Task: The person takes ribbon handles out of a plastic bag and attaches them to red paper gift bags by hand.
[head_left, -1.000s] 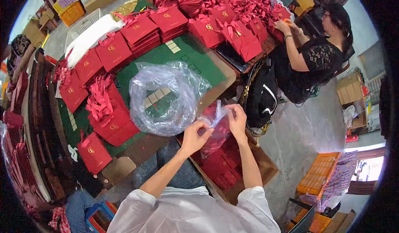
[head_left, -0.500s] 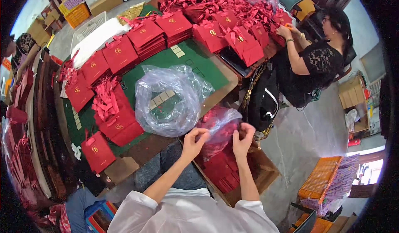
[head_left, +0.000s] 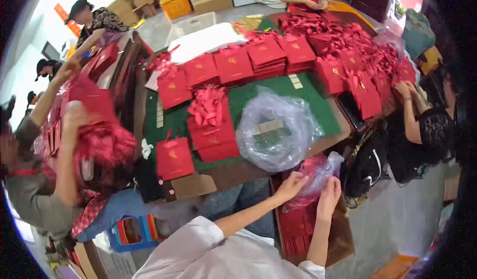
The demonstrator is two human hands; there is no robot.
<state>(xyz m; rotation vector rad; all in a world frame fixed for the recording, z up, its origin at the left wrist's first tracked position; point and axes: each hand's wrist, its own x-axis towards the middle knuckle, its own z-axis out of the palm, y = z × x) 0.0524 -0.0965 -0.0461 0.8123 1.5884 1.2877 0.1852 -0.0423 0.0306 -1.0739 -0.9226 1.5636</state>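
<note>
The left hand had its thumb and fingers pinched together on the film of a clear plastic bag, near its gathered top. The right hand was at the bag's other side, fingertips against the film; I could not tell whether they were clamped on it. The bag hung just in front of the bench, above an open cardboard box. It looked thin, glossy and crumpled, with a faint bluish-lilac tint where the film bunched up and stood out past the fingers. Lower down it was swollen around red contents, which showed through as a deep pink-red mass, their outlines blurred by the creases. Under it, red paper bags lay packed in the box. On the green bench top, near the hands, lay a loose ring of clear plastic film, wrinkled and shiny; left of it sat a red gift bag stack with ribbons heaped on top.
</note>
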